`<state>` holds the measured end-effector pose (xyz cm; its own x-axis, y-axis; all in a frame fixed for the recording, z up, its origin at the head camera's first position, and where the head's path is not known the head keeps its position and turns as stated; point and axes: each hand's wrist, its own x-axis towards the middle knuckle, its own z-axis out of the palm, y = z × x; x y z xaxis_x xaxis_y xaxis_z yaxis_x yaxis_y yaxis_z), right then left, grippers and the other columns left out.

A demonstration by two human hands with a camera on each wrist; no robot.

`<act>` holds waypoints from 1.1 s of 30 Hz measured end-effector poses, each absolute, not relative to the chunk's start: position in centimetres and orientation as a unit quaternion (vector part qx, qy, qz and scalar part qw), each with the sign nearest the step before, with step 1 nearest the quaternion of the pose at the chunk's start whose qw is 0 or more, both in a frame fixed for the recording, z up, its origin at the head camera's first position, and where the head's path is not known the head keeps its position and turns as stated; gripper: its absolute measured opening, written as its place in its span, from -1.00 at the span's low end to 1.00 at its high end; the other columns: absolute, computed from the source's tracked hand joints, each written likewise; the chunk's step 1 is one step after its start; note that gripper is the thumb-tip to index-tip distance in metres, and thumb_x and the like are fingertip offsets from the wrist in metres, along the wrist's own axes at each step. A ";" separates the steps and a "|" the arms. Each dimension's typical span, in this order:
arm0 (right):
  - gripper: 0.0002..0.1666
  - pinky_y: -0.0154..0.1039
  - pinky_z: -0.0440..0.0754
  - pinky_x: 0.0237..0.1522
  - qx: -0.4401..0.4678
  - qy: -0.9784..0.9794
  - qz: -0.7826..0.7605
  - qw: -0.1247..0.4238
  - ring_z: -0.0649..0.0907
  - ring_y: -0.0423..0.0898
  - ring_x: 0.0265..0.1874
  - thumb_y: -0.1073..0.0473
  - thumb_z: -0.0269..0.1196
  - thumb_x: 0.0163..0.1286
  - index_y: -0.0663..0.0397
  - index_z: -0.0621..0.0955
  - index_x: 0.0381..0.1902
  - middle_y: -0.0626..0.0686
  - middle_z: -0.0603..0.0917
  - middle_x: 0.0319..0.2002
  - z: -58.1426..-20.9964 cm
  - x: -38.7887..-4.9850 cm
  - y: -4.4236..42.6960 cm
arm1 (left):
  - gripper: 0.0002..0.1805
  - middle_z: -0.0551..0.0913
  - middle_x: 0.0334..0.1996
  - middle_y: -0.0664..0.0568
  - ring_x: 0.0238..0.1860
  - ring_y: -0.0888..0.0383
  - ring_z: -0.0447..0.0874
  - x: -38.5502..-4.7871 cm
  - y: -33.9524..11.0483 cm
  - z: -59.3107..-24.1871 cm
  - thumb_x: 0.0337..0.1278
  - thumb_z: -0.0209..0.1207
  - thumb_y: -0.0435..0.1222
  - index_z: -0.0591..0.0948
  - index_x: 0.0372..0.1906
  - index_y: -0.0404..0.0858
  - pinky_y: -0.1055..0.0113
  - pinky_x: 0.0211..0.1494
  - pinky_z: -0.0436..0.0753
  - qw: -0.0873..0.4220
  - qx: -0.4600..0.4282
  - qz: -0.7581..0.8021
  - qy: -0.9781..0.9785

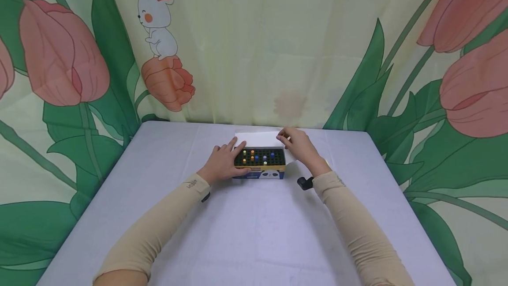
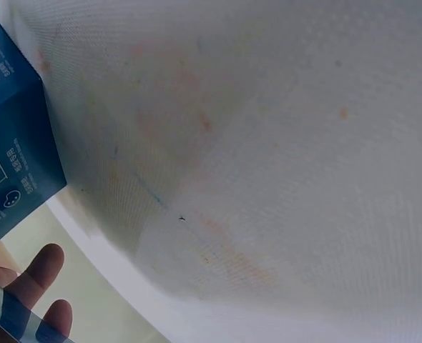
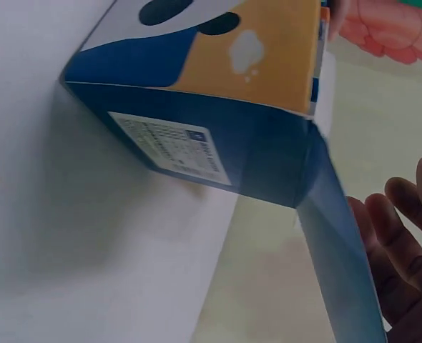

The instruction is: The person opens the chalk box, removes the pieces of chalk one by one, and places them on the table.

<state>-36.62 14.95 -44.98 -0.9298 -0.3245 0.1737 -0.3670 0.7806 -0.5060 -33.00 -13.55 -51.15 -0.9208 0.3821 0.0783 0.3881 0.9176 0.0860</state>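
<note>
A blue and yellow cardboard box (image 1: pixel 259 174) with a panda on its front stands on the table, its white-lined lid (image 1: pixel 255 139) raised behind. Inside sits a black grid (image 1: pixel 279 160) with several coloured pen-like ends, yellow, orange, blue, purple and white, showing in its holes. My left hand (image 1: pixel 223 162) holds the box's left end, thumb along the front and fingers at the back corner. My right hand (image 1: pixel 299 144) is over the back right corner beside the lid, fingers loosely bent. In the right wrist view its fingers are near the blue side flap (image 3: pixel 340 264), with nothing visible between them.
A white cloth covers the table (image 1: pixel 254 233). Behind it hangs a curtain (image 1: pixel 254 47) printed with tulips and a rabbit. A dark wrist camera (image 1: pixel 305 183) juts out under the right wrist.
</note>
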 end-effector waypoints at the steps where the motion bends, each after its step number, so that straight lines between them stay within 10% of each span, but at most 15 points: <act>1: -0.66 -0.08 0.64 -0.16 0.184 -0.944 0.273 0.036 0.69 -0.07 -0.31 -0.08 0.14 0.62 0.00 0.67 0.06 0.08 0.74 -0.13 -45.2 -36.7 14.9 | 0.17 0.09 0.64 -0.23 0.31 -0.20 0.55 -33.0 -13.6 -51.2 0.10 0.05 0.54 0.07 0.69 0.01 -0.21 0.30 0.44 0.030 -0.197 -0.051 -0.979; 33: -0.77 -0.05 0.62 -0.02 0.252 -0.949 0.189 -0.010 0.65 -0.05 -0.14 -0.04 0.38 0.44 -0.04 0.76 -0.12 -0.05 0.73 -0.19 -48.3 -36.2 14.7 | 0.20 0.06 0.66 -0.19 0.36 -0.16 0.53 -33.6 -13.6 -51.7 0.05 0.07 0.55 0.05 0.69 0.04 -0.17 0.33 0.41 0.021 -0.188 -0.043 -0.981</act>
<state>-36.23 14.72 -48.32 -0.8728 -0.4822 0.0755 -0.4743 0.8016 -0.3639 -33.64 -13.59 -51.66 -0.9284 0.3671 0.0571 0.3707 0.9255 0.0773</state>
